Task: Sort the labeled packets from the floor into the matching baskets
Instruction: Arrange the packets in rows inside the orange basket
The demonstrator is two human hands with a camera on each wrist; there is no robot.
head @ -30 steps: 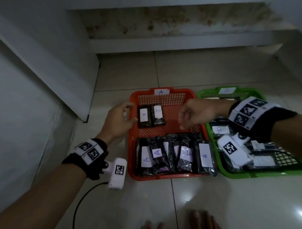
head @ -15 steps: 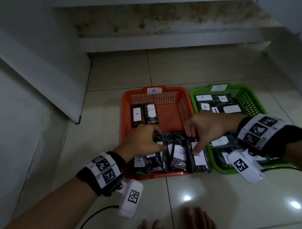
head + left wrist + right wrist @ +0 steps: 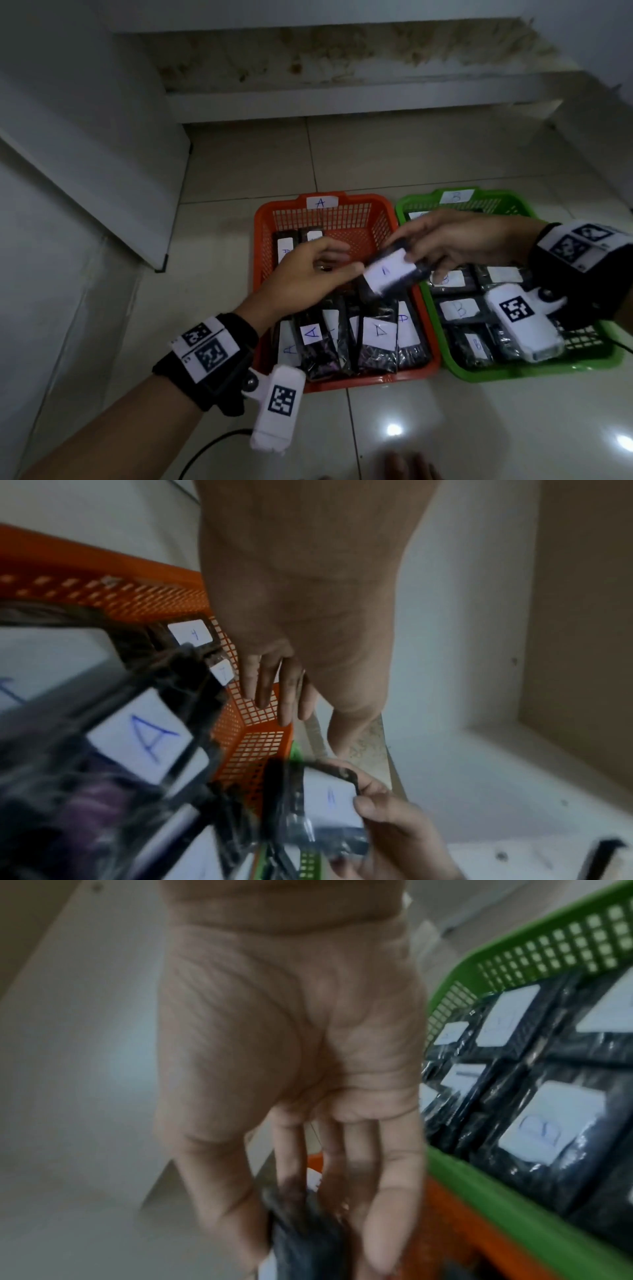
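Observation:
My right hand [image 3: 416, 255] grips a black packet [image 3: 390, 272] with a white label, held in the air over the right side of the orange basket [image 3: 370, 378] marked A. The letter on its label is blurred. My left hand [image 3: 329, 260] hovers beside the packet's left end with straight, relaxed fingers [image 3: 274, 693] and holds nothing. The held packet [image 3: 329, 796] also shows in the left wrist view, pinched by the right thumb. Several A packets [image 3: 313, 334] lie in the orange basket. The green basket [image 3: 513, 371] marked B holds several B packets [image 3: 460, 308].
Both baskets sit side by side on the pale tiled floor. A white slanted panel [image 3: 102, 192] stands to the left and a stained step [image 3: 342, 102] runs behind. Toes [image 3: 407, 466] and a black cable [image 3: 212, 445] lie at the near edge.
Both hands were down on the front row of packets in the orange basket. The right hand has since lifted one packet up, and the left hand has risen off the row.

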